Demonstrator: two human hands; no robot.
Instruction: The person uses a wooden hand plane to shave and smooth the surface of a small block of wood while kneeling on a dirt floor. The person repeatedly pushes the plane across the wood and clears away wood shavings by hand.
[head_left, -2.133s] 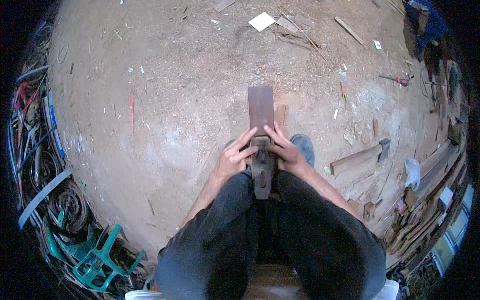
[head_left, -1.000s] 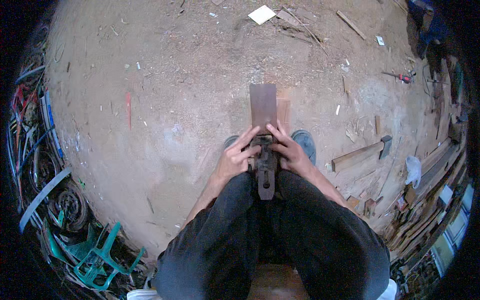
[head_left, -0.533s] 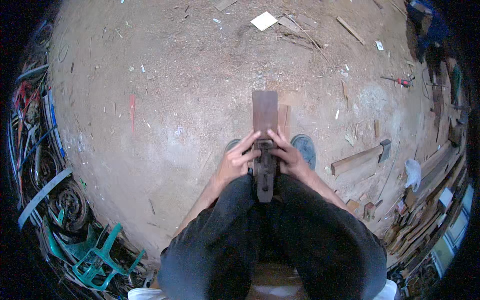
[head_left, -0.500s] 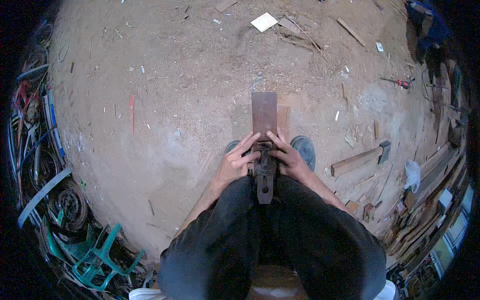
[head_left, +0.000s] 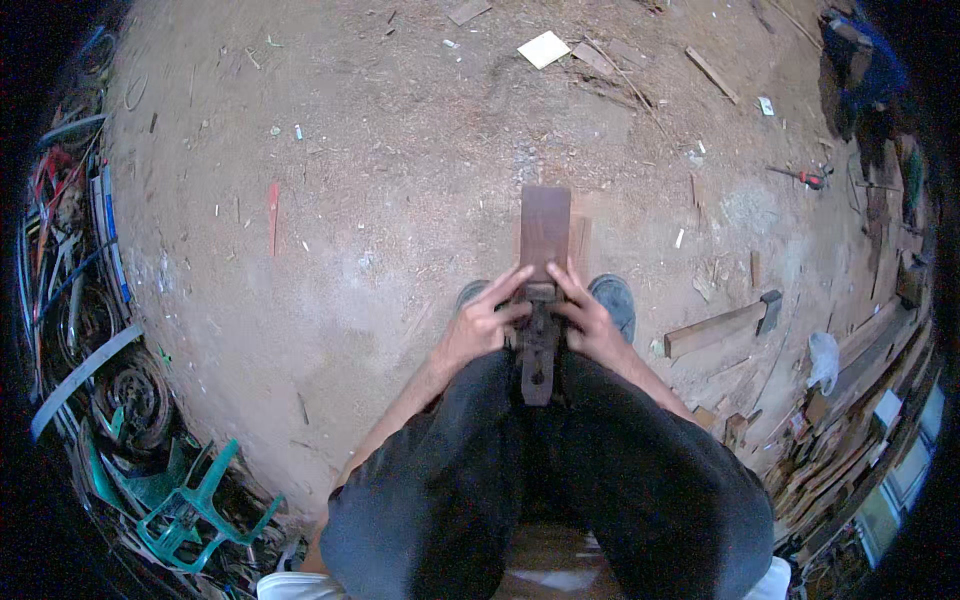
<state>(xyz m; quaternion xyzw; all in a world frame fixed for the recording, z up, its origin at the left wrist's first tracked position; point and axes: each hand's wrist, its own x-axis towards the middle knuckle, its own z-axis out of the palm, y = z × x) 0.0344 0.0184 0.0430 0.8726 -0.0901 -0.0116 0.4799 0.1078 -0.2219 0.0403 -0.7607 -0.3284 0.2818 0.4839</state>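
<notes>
A dark brown wooden hand plane (head_left: 545, 225) points away from me between my knees. Its slotted metal iron (head_left: 538, 378) sticks out toward me. My left hand (head_left: 482, 325) grips the plane's left side, forefinger stretched onto the top of the block and the other fingers bent around the iron. From the right side, my right hand (head_left: 592, 322) holds it in much the same way, its fingertips close to the left ones. Behind the plane, partly hidden, lies a paler wooden piece (head_left: 579, 240). What the thumbs do is blurred and hard to see.
To the right lie an axe (head_left: 720, 325), a red-handled screwdriver (head_left: 808, 179) and stacked boards (head_left: 850, 430). At left are a broken green plastic chair (head_left: 190, 520) and piled scrap (head_left: 75, 290). Wood bits and a pale square (head_left: 543, 50) litter the dirt floor.
The whole view has shifted slightly, so the floor things and the plane appear a little farther right. Both hands keep hold of the plane, with small finger movements.
</notes>
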